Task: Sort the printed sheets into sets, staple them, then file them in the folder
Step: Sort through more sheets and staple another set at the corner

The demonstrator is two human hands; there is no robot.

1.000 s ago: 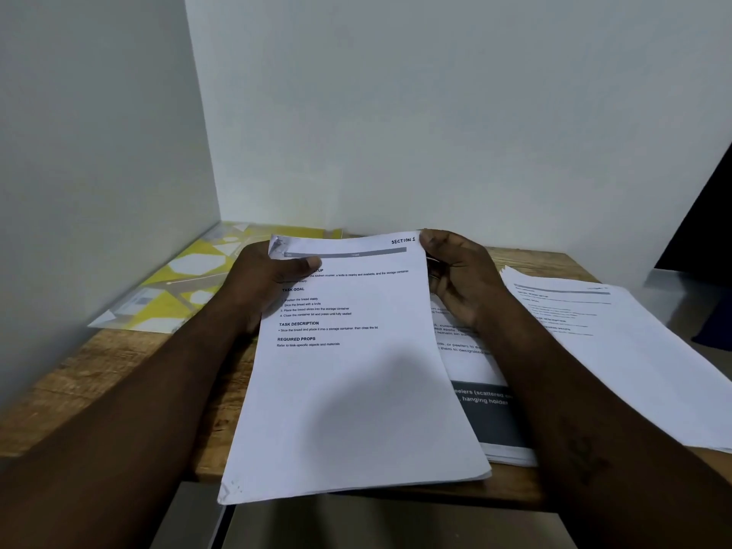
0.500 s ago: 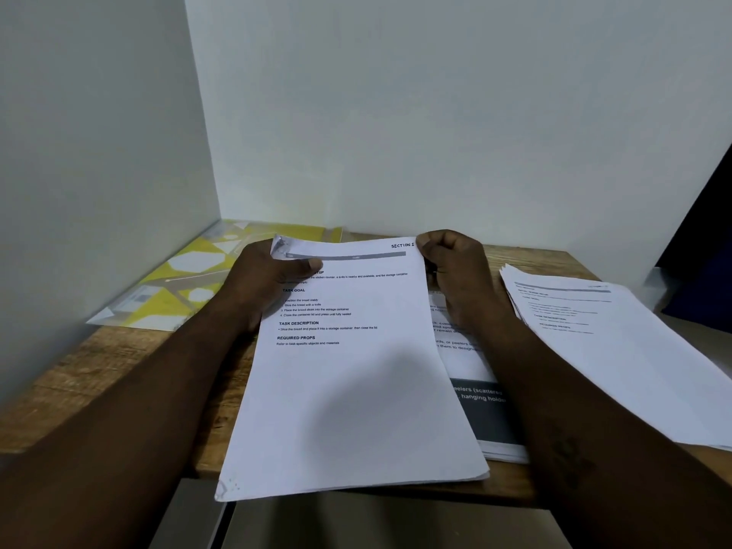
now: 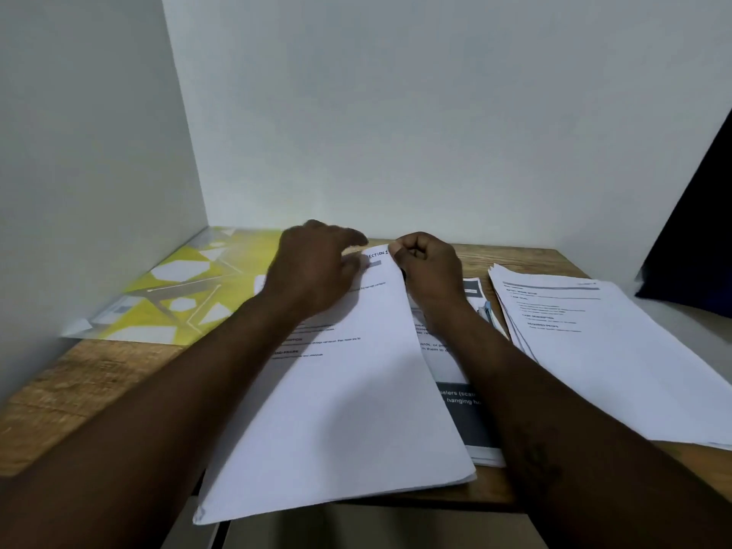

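A set of white printed sheets (image 3: 348,410) headed "SECTION 1" lies in front of me and overhangs the table's front edge. My right hand (image 3: 427,271) pinches its top right corner with curled fingers. My left hand (image 3: 317,271) lies across the top of the set, fingers reaching toward that corner; they look blurred. Under the set, to the right, a sheet with a dark grey band (image 3: 463,414) shows. A second stack of printed sheets (image 3: 602,358) lies at the right. The yellow patterned folder (image 3: 178,295) lies flat at the back left.
The wooden table (image 3: 79,390) stands in a corner between white walls at the left and back. A dark object (image 3: 697,239) stands at the far right. A small blue thing (image 3: 487,311) peeks out between the two paper piles.
My left hand has let go of the set's top left corner and moved right across the top edge toward my right hand. The right hand keeps its pinch on the corner.
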